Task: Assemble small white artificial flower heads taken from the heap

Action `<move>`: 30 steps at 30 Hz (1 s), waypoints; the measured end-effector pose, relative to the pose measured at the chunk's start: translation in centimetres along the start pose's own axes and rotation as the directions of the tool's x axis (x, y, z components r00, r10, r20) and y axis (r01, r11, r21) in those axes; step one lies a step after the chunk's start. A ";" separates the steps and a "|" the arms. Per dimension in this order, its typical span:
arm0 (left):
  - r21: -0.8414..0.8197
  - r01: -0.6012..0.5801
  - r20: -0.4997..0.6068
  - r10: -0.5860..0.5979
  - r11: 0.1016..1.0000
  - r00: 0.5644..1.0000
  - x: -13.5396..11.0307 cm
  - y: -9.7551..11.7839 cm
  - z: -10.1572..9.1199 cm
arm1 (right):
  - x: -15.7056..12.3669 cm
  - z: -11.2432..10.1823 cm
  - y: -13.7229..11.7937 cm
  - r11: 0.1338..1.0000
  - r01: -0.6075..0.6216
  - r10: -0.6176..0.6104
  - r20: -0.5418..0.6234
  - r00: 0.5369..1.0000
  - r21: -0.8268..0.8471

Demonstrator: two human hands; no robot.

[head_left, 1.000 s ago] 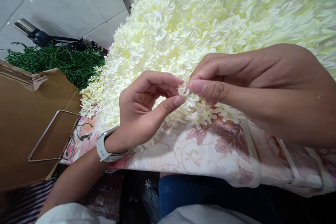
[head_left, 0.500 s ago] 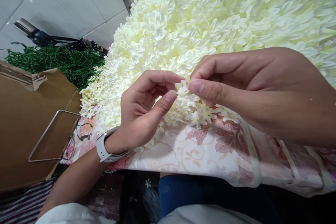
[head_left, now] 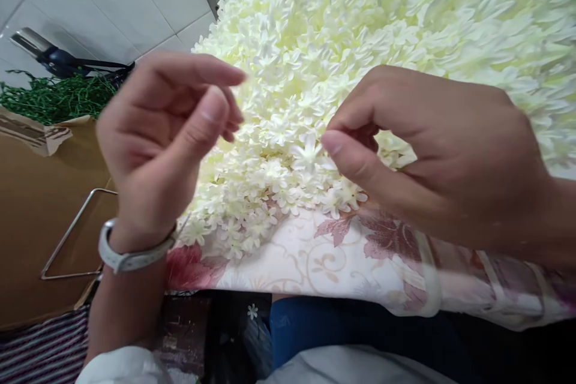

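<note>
Heap of small cream-white fabric blossoms point(head_left: 360, 42) covers the floral-printed pink and white cloth point(head_left: 315, 252) up to its near edge. The right hand point(head_left: 450, 156) hovers low there, thumb and forefinger pinching one star-shaped cream blossom point(head_left: 308, 153). A light grip at the petal base should spare it creasing. The left hand point(head_left: 157, 132) hangs higher, apart, wrist bent back, thumb near forefinger. I cannot tell whether it holds anything.

Left hand point(head_left: 157, 138): raised on an upright forearm, blurred, fingers loosely curled, thumb and forefinger apart | Right hand point(head_left: 441, 156): held level from the right, thumb and curled forefinger drawn together in a pinch, other fingers tucked
</note>
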State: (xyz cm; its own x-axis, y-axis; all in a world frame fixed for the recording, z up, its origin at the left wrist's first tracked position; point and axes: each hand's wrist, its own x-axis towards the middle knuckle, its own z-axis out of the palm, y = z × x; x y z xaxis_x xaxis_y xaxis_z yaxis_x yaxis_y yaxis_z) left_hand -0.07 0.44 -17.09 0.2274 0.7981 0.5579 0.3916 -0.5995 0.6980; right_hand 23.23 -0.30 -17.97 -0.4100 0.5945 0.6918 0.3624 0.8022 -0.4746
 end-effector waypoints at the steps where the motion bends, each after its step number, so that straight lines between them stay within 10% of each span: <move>1: 0.014 -0.009 0.004 0.009 1.000 1.000 0.4 -0.2 -1.2 | -0.1 0.1 0.2 0.994 0.083 -0.083 0.000 0.997 -0.071; 9: 0.357 -0.081 0.379 -0.065 0.930 0.923 4.4 -3.0 -9.2 | -0.6 0.6 1.3 0.964 0.206 -0.193 0.088 0.977 -0.167; 16: 0.543 -0.025 -0.027 0.047 0.839 0.999 4.6 -5.3 -9.8 | -0.8 0.7 1.1 0.962 0.229 -0.224 0.047 0.973 -0.149; 22: 0.632 0.208 -0.367 0.051 0.746 0.929 5.3 -7.8 -13.4 | -0.7 0.8 1.2 0.937 0.284 -0.291 -0.003 0.957 -0.205; 30: 0.802 0.422 -0.321 -0.290 0.423 0.902 2.6 -11.9 -18.0 | -0.8 1.1 1.4 0.922 0.320 -0.323 0.024 0.946 -0.219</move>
State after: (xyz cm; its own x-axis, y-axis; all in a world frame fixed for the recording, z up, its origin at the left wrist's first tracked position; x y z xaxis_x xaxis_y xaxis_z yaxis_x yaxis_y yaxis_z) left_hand -20.20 8.56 -15.93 -0.1948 0.8743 0.4446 0.9766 0.1308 0.1707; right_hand 23.14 0.45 -19.78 -0.5253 0.3045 0.7945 0.3861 0.9174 -0.0963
